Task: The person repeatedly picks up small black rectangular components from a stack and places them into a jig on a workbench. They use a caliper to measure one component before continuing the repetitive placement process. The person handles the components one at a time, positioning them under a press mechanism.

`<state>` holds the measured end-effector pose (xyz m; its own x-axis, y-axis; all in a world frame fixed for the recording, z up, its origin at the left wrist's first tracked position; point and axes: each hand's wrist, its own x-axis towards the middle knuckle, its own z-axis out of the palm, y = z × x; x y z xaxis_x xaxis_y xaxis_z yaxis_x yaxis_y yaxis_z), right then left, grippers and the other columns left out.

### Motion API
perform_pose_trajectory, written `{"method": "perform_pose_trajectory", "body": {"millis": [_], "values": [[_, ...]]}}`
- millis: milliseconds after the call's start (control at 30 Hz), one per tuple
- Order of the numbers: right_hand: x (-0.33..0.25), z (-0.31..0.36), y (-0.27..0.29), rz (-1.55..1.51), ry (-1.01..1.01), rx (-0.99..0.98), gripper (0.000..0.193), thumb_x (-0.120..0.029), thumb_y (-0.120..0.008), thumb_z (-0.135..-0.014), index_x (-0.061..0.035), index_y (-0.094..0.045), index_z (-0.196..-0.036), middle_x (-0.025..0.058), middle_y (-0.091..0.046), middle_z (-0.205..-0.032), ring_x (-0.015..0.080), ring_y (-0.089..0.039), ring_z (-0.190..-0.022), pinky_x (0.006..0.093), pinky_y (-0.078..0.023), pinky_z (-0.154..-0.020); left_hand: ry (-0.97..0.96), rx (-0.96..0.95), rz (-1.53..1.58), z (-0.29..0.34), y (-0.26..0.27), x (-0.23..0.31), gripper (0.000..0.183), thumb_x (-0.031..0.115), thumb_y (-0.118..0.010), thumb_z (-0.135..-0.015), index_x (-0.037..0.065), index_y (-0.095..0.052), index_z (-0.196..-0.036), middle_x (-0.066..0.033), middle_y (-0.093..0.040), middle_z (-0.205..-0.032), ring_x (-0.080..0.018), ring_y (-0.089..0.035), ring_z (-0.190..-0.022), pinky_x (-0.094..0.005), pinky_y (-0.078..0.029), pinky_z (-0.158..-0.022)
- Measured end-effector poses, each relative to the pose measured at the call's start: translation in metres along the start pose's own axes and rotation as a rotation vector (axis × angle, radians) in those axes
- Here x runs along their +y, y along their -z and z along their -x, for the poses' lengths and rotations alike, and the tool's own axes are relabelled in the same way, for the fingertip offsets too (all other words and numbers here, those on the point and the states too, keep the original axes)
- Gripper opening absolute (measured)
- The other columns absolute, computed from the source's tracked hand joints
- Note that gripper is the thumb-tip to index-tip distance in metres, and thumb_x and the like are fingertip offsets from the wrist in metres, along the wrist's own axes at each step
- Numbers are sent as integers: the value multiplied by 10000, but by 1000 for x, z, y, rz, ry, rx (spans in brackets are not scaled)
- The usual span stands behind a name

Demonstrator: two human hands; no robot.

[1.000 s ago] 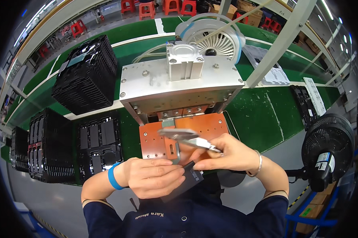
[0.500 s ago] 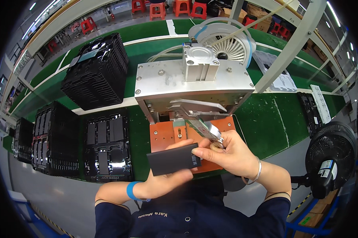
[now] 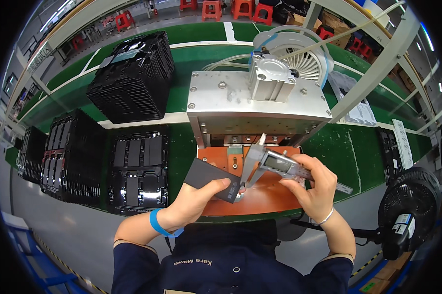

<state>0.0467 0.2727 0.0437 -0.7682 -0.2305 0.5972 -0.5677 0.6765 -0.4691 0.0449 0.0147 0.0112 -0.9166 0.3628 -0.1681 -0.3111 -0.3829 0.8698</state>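
My left hand (image 3: 189,203) holds a flat black rectangular block (image 3: 206,175) with small pale print at one corner, the thumb lying on its top face. In my right hand (image 3: 319,186) is a silver digital caliper (image 3: 278,164), its display facing up. The caliper's jaws point left and meet the block's right end; whether they clamp it, I cannot tell. Both hands are above the orange base plate (image 3: 274,201) of a silver press (image 3: 230,95).
Left of the press lies a black tray (image 3: 138,188) holding dark flat blocks. Taller stacks of black trays (image 3: 128,78) stand behind and farther left. A black fan (image 3: 409,196) is at the right, a white round fan (image 3: 306,59) behind the press. A slanted metal post (image 3: 377,63) rises right.
The caliper has swung from upright-slanted to pointing left, its jaws now at the block. My right hand has moved right and off the block. The block has tilted, its right end dropping nearer me.
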Motion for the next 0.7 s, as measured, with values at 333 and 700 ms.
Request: {"method": "perform_pose_trajectory", "body": {"millis": [333,700], "values": [[5,7,-3,150,128,59,482,-278,-851,-680,-81,-645,-1069,16,-581,-701,165,-518,-550,290,-363,-492,19,39,7,-1,-3,1,197,58,-559,-906,-73,-634,-1032,-175,-697,-960,-232,-697,-885,-369,-568,-824],[10,12,-8,123,133,85,497,-274,-856,-672,-83,-647,-1081,10,-569,-684,161,-518,-549,285,-363,-492,3,20,-6,0,-3,2,203,65,-549,-909,-80,-652,-1008,-182,-703,-949,-237,-700,-889,-367,-568,-829]]}}
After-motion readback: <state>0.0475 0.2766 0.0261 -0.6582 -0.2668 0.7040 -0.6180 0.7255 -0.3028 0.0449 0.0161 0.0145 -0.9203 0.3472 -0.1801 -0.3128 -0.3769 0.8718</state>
